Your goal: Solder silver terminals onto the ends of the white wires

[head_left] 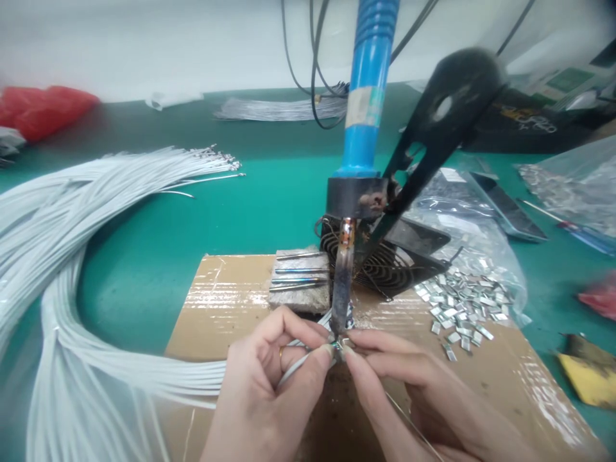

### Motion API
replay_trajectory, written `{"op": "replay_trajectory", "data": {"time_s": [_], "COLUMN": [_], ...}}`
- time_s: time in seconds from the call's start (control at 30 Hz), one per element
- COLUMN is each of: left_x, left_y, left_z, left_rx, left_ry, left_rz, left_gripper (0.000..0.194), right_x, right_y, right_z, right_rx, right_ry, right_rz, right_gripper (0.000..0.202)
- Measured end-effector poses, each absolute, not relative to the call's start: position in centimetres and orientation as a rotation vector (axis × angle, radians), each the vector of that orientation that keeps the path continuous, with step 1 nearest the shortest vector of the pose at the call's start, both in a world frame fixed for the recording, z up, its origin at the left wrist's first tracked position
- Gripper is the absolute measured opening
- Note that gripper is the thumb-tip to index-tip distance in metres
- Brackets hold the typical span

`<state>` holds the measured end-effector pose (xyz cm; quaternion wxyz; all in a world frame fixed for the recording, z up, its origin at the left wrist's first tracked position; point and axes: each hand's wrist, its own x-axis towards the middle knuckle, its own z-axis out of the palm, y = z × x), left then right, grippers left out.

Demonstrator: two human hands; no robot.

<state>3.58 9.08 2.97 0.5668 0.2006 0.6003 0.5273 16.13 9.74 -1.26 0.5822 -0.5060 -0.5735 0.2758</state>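
Observation:
My left hand [283, 385] is closed in a pinch on a white cable [293, 367] and wears a ring. Its fingertips meet those of my right hand [409, 385], which pinches a small shiny metal piece [344, 343] at the cable's end. A thin silvery wire [409, 420], looking like solder wire, runs beneath the right fingers; how they hold it is partly hidden. Right above the fingertips points the dark tip of a blue-handled soldering iron [368, 83], clamped upright in a black metal arm [440, 109]. The exact contact at the tip is too small to make out.
Cardboard [231, 289] covers the green table [269, 186]. Bundled white cables [120, 173] lie left. A small fan [389, 256] and a block with metal rods [301, 298] stand behind the hands. Loose metal pieces [469, 305], a screwdriver [577, 228] and a yellow sponge [590, 378] lie right.

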Motion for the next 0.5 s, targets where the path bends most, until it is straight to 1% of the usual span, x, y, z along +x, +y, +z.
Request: {"op": "replay_trajectory", "data": {"time_s": [0.2,0.37,0.5], "left_x": [3.5,3.49,3.49], "left_y": [9.2,9.19,9.1], "left_z": [2.89,2.94,3.0], "left_rx": [0.489,0.505,0.525], "left_ry": [1.371,1.409,1.412], "left_rz": [1.267,1.273,1.276], "left_gripper": [0.023,0.021,0.021], "right_x": [16.26,16.24,16.08], "right_y": [9.89,9.5,9.35], "right_z": [-1.59,-1.1,-0.78], "right_rx": [-1.141,-1.169,-1.171], "right_ry": [-1.366,-1.326,-1.289], "right_rz": [0.614,0.701,0.698], "right_gripper": [0.015,0.017,0.015]}}
